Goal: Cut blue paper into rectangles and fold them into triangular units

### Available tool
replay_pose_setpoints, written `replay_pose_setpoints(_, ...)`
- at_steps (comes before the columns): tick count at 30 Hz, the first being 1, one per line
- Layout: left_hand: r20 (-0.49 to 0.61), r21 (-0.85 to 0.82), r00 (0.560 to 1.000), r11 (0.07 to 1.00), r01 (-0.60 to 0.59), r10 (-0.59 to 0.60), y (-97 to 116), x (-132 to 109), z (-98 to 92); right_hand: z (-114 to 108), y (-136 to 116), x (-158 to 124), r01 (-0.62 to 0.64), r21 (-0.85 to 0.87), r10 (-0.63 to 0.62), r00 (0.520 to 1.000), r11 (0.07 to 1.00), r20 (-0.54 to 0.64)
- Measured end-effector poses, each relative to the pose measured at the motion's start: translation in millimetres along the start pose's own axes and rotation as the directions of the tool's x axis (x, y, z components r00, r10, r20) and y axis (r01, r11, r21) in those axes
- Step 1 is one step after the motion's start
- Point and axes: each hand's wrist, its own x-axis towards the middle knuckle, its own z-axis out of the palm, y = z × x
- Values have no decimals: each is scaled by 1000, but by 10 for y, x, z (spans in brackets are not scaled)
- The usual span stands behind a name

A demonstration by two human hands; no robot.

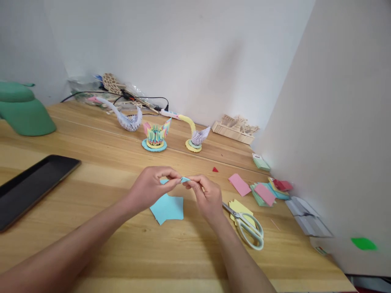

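A small folded blue paper piece (pixel 185 179) is pinched between both hands above the table's middle. My left hand (pixel 152 185) holds its left end between thumb and fingers. At its right end, the fingertips of my right hand (pixel 207 195) are closed on it. Beneath and between the hands lie overlapping blue paper sheets (pixel 168 208), partly covered by my left hand. Scissors (pixel 247 228) with white handles rest on yellow paper sheets (pixel 241 208), just right of my right wrist.
Paper swans (pixel 197 137) and a multicoloured paper figure (pixel 155 136) stand behind the hands. Pink sheets (pixel 240 184) and a small red triangle (pixel 215 169) lie to the right. A black tablet (pixel 33 183) and a green object (pixel 27 114) are at the left.
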Motion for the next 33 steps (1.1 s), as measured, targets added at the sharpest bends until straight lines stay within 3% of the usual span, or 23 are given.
replay_pose_setpoints(4, 108, -269, 982, 947, 176, -152, -46, 18, -5, 0, 10, 1, -45, 106, 45, 999, 993, 7)
replay_pose_setpoints(9, 349, -614, 912, 682, 397, -218, -80, 27, -12, -26, 40, 7, -128, 258, 143, 989, 958, -39)
replay_pose_setpoints(12, 421, -666, 879, 582, 467, -224, -91, 15, 3, -16, 50, -2, -119, 219, 124, 992, 969, -12)
replay_pose_setpoints(17, 473, -676, 853, 530, 512, -222, -113, 7, 35, -1, 57, -9, -100, 172, 96, 995, 980, 32)
replay_pose_setpoints(21, 489, -652, 848, 559, 512, -207, -117, 10, 33, -26, 51, 1, -46, 126, 38, 997, 991, 66)
replay_pose_setpoints(27, 385, -524, 896, 746, 410, -222, -104, 11, 28, -34, 37, 12, 9, 60, -15, 995, 998, 103)
replay_pose_setpoints(30, 317, -450, 917, 812, 371, -243, -77, 18, 26, -23, 55, 18, -55, 108, 44, 994, 993, 104)
replay_pose_setpoints(33, 263, -420, 939, 849, 320, -223, -64, 52, -20, -26, 108, 40, -194, 239, 180, 980, 951, 78)
